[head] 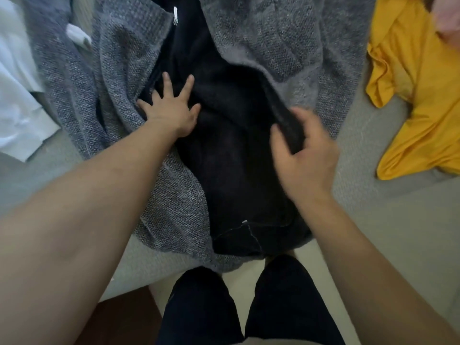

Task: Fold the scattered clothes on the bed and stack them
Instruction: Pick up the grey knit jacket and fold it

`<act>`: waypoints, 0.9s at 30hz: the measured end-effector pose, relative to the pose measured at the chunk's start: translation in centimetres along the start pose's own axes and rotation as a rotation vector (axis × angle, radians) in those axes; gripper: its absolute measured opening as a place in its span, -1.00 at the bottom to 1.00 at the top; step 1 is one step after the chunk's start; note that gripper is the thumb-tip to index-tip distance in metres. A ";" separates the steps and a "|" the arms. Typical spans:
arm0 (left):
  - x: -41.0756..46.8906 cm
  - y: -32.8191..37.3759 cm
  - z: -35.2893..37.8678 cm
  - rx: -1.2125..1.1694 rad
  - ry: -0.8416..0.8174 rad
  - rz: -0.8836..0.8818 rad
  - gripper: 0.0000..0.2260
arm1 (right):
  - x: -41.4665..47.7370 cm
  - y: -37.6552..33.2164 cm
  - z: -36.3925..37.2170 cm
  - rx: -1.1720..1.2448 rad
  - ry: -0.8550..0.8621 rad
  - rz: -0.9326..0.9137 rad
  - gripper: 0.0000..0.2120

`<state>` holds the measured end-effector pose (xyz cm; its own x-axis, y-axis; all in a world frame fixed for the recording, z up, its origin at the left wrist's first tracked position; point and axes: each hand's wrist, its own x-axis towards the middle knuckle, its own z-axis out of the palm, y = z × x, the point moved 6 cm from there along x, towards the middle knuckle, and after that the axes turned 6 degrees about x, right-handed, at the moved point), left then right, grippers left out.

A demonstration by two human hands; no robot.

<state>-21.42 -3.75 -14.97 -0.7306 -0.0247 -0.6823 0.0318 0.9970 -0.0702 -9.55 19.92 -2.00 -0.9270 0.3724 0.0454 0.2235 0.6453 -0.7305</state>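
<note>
A grey knitted zip jacket [261, 43] lies open on the bed, its dark fleece lining [231, 155] facing up and a silver zip pull [175, 14] near the top. My left hand [171, 108] presses flat on the lining by the left zip edge, fingers spread. My right hand [306, 150] grips the dark right front edge of the jacket, fingers curled round it; the hand is blurred. A yellow garment [418, 95] lies crumpled at the right. A white garment [17, 95] lies at the left.
The bed's pale grey sheet [373, 220] shows around the jacket, its near edge just in front of my dark-trousered legs [239, 307]. A pink cloth [448, 21] peeks in at the top right corner. Brown floor [129, 319] shows at the bottom left.
</note>
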 end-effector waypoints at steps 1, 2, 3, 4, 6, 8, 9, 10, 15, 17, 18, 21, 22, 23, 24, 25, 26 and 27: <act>0.1 0.0 -0.1 -0.007 -0.002 0.002 -0.43 | -1.2 -0.6 1.7 -0.052 -0.139 -0.065 -0.59; 0.1 -0.1 -0.3 -0.007 -0.002 0.004 -0.45 | -2.6 -0.2 4.4 -0.154 -0.413 -0.075 -0.48; 0.1 -0.1 -0.4 -0.002 0.001 0.006 -0.46 | -4.5 1.2 7.2 -0.299 -0.776 -0.047 -0.38; 0.0 -0.2 -0.4 0.006 0.001 0.007 -0.47 | -6.4 2.9 9.0 -0.412 -1.110 -0.019 -0.34; 0.2 -0.3 -0.7 0.006 -0.002 -0.004 -0.50 | -6.9 4.1 10.0 -0.327 -1.296 0.031 -0.48; 0.2 -0.2 -1.8 0.068 0.080 -0.031 -0.54 | -3.5 3.5 9.1 -0.054 -1.003 0.136 -0.61; 0.1 0.2 -2.8 0.146 0.193 -0.027 -0.57 | -1.3 2.9 8.3 -0.002 -0.810 0.127 -0.65; -0.2 1.0 -4.0 0.197 0.335 -0.004 -0.60 | 1.2 2.1 7.2 -0.012 -0.625 0.087 -0.69; 1.0 4.6 -7.4 -0.369 0.502 0.029 -0.67 | 13.2 4.1 4.1 -0.059 -0.079 0.161 -0.75; 3.4 5.4 -7.5 -0.667 0.383 -0.074 -0.65 | 16.6 5.1 4.3 -0.075 -0.042 0.190 -0.71; 4.5 5.7 -7.4 -0.800 0.343 -0.134 -0.62 | 18.0 5.4 4.7 -0.079 -0.060 0.215 -0.69; 7.1 6.4 -6.7 -1.134 0.267 -0.284 -0.52 | 20.6 7.6 8.0 0.075 -0.276 0.414 -0.62; 7.7 6.6 -6.6 -1.231 0.251 -0.293 -0.57 | 20.9 8.1 9.2 0.134 -0.374 0.475 -0.61; 8.3 6.8 -6.7 -1.293 0.275 -0.275 -0.70 | 21.2 8.4 10.1 0.163 -0.437 0.493 -0.62; 8.7 6.6 -7.3 -1.297 0.349 -0.246 -0.86 | 21.7 8.6 10.5 0.151 -0.437 0.459 -0.65; 8.7 6.1 -8.3 -1.254 0.465 -0.204 -0.90 | 22.8 8.7 10.4 0.127 -0.367 0.383 -0.69; 8.8 5.6 -9.2 -1.215 0.573 -0.168 -0.85 | 23.7 8.5 9.5 0.095 -0.239 0.287 -0.70; 8.7 5.0 -10.2 -1.206 0.657 -0.138 -0.81 | 24.6 8.3 8.0 0.067 -0.076 0.181 -0.70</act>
<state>-34.59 1.74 -13.81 -0.8749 -0.4249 -0.2326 -0.4250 0.4431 0.7893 -32.87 29.09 -12.35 -0.8942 0.4251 -0.1407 0.3703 0.5253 -0.7661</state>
